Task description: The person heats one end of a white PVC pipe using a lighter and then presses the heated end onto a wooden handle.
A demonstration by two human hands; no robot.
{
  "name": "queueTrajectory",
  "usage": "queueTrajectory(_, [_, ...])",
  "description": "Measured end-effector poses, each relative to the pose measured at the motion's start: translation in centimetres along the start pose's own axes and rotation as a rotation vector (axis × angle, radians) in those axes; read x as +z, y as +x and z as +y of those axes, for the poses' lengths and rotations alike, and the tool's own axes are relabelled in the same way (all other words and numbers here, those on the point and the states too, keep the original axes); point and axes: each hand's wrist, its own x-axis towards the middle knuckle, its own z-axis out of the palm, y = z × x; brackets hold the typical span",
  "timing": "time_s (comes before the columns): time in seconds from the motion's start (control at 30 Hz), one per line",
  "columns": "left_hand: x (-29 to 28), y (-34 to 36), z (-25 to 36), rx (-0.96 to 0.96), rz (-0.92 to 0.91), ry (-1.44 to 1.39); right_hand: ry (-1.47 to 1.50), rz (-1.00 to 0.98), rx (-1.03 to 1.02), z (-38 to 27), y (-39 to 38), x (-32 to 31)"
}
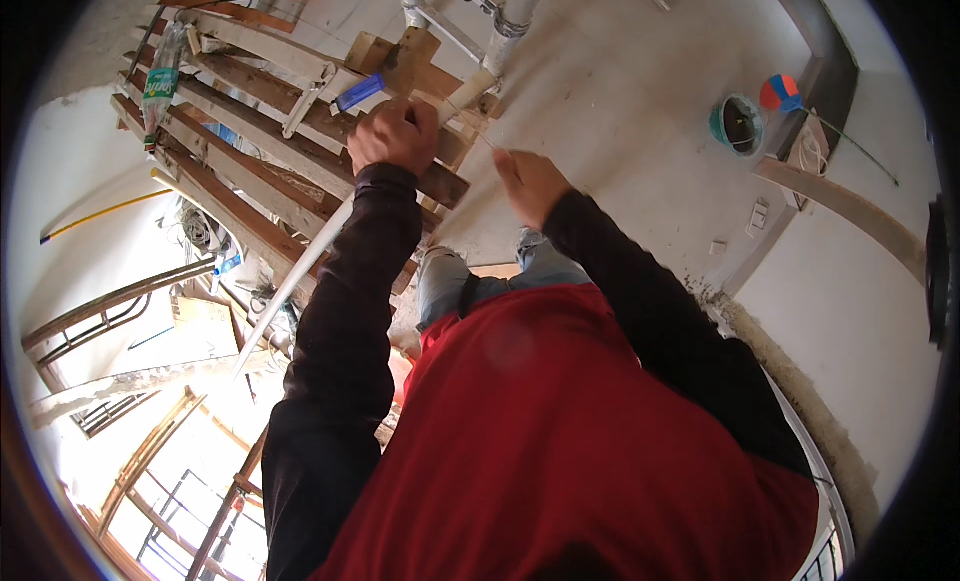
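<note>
My left hand (393, 136) is closed in a fist above the wooden boards, around the upper end of a long white pipe (300, 273). The pipe passes beneath my left forearm; its part inside the fist is hidden. Just beyond the knuckles lies a blue object (360, 93), its kind unclear. To the right, my right hand (530, 184) has thumb and fingers pinched together on a thin string or wire (472, 124). This line stretches from beside my left fist to my right fingertips.
Long wooden boards (255, 106) form a rack at the left, with a green-labelled plastic bottle (160, 86) on it. Metal legs (508, 31) stand ahead. A bucket (737, 126) and an orange-and-blue round thing (780, 93) are at the right, near a curved ledge (850, 209).
</note>
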Motion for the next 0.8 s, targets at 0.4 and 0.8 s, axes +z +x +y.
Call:
queueTrajectory(0.4, [0.1,0.1,-0.3,0.033,0.053,-0.018,-0.036,0.060,0.033,0.2,0.2,0.7])
queueTrajectory(0.8, [-0.4,1.4,0.1,-0.110,-0.145,0.053,-0.056,0.036,0.039,-1.8,3.1,0.0])
